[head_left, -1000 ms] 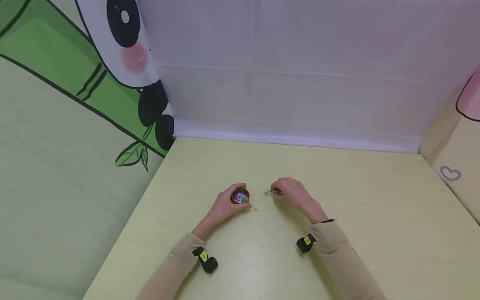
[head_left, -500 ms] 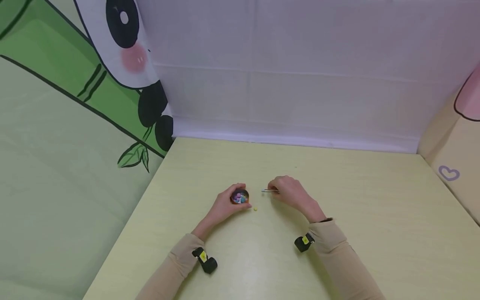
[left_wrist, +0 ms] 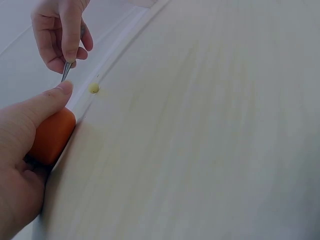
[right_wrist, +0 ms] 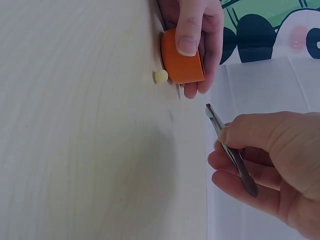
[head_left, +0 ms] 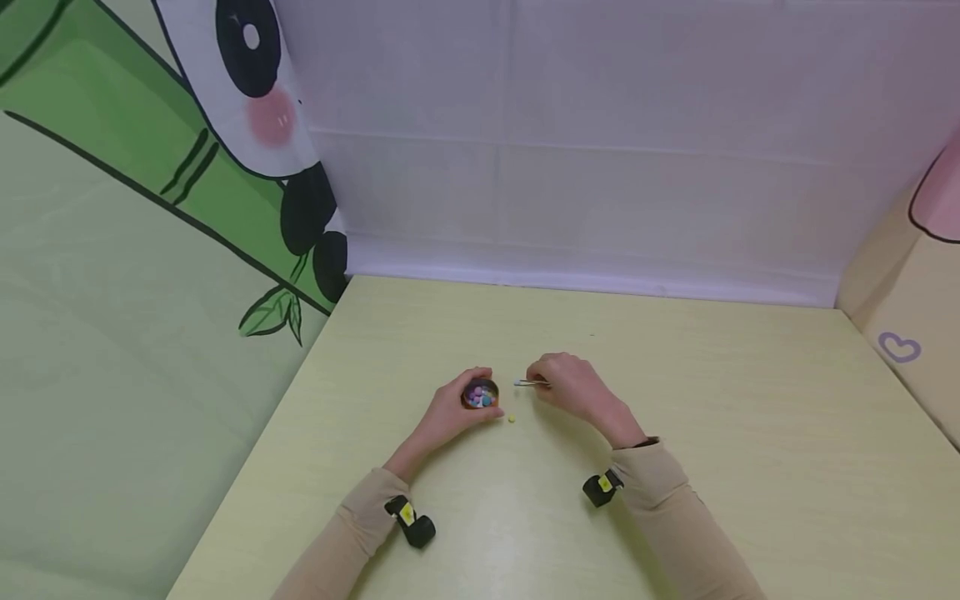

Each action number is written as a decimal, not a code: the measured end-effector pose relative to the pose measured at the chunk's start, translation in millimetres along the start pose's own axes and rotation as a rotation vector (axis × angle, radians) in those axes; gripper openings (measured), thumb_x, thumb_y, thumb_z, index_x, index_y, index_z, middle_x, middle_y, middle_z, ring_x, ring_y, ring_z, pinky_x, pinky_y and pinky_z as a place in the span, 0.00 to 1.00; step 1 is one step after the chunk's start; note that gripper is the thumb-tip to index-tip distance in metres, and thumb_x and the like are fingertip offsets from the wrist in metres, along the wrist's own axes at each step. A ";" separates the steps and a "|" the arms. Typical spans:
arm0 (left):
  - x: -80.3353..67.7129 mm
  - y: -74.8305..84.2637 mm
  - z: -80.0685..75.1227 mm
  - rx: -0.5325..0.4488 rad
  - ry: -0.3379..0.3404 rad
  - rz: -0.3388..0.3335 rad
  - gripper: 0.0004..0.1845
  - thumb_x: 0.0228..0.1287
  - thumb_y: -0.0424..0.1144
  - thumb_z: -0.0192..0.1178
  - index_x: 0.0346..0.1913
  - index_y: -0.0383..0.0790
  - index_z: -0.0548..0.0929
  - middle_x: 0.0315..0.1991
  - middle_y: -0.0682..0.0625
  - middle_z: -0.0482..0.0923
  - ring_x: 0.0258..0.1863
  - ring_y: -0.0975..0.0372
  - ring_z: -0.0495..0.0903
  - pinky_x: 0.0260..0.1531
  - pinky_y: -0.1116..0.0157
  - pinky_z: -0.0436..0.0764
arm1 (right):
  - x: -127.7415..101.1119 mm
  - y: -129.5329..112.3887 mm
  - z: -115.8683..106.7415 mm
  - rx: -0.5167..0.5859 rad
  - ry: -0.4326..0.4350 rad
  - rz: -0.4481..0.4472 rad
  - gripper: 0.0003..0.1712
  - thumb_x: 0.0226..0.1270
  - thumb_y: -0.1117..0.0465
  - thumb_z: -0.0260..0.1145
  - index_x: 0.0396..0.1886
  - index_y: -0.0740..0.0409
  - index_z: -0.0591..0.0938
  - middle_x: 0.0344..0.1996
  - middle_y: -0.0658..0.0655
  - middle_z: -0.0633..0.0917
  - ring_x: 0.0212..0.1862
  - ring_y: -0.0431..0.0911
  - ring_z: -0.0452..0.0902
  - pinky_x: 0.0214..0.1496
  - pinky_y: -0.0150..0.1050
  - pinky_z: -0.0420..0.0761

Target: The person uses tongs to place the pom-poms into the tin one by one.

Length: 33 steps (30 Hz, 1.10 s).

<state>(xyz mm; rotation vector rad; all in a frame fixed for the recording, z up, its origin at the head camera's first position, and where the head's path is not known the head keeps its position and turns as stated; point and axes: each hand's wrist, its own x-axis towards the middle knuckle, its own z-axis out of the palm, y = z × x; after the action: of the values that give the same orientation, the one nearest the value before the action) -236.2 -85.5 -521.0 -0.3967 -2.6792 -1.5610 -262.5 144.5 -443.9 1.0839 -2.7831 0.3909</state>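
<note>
Orange cup [head_left: 481,393] of coloured beads, mid-table, well clear of every edge.
Left hand [head_left: 448,410] wraps it; right hand [head_left: 567,385] pinches tweezers [right_wrist: 231,149], tips nearly together, above the yellow bead [head_left: 512,418] just beside the cup.

Right hand [right_wrist: 270,165] pinching thin metal tweezers [right_wrist: 231,149], tips shut and pointing up toward the little orange cup [right_wrist: 181,59]. Left hand [right_wrist: 197,30] curled round that cup, thumb on top. Small yellow bead [right_wrist: 160,76] on the pale tabletop [right_wrist: 75,140], just beside the cup. Panda picture [right_wrist: 280,35] behind.
</note>
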 end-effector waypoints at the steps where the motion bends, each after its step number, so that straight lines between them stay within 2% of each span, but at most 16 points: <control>1: 0.2 -0.4 0.2 0.001 0.001 0.003 0.37 0.53 0.44 0.76 0.66 0.46 0.74 0.65 0.50 0.77 0.63 0.53 0.76 0.62 0.52 0.76 | 0.3 -0.7 0.4 -0.003 0.004 -0.004 0.05 0.61 0.67 0.69 0.36 0.57 0.88 0.34 0.52 0.89 0.34 0.43 0.82 0.33 0.37 0.82; 16: 3.0 1.0 4.2 -0.001 0.011 -0.005 0.37 0.53 0.44 0.76 0.66 0.45 0.74 0.65 0.48 0.77 0.62 0.52 0.76 0.62 0.51 0.75 | 7.2 -3.6 -1.3 -0.010 0.013 -0.051 0.05 0.62 0.67 0.68 0.35 0.55 0.88 0.31 0.50 0.87 0.29 0.39 0.75 0.27 0.30 0.75; 25: 6.0 2.1 8.1 -0.016 0.023 -0.002 0.37 0.53 0.44 0.76 0.66 0.45 0.74 0.64 0.49 0.77 0.61 0.53 0.77 0.61 0.51 0.76 | 13.6 -5.8 -5.4 -0.003 0.050 -0.103 0.05 0.61 0.67 0.68 0.34 0.55 0.87 0.31 0.50 0.87 0.29 0.39 0.77 0.29 0.32 0.77; 33: 9.8 4.2 11.0 -0.006 0.036 -0.011 0.36 0.53 0.44 0.76 0.66 0.46 0.74 0.64 0.49 0.78 0.57 0.54 0.78 0.59 0.53 0.77 | 17.5 -7.1 -5.8 0.006 0.017 -0.116 0.07 0.59 0.68 0.67 0.35 0.55 0.88 0.31 0.50 0.87 0.29 0.39 0.76 0.28 0.30 0.75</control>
<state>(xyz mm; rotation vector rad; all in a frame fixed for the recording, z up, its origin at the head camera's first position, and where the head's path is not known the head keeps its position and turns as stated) -243.4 -72.1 -521.5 -0.3515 -2.6546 -1.5644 -270.4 129.9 -433.3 1.2308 -2.6897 0.3937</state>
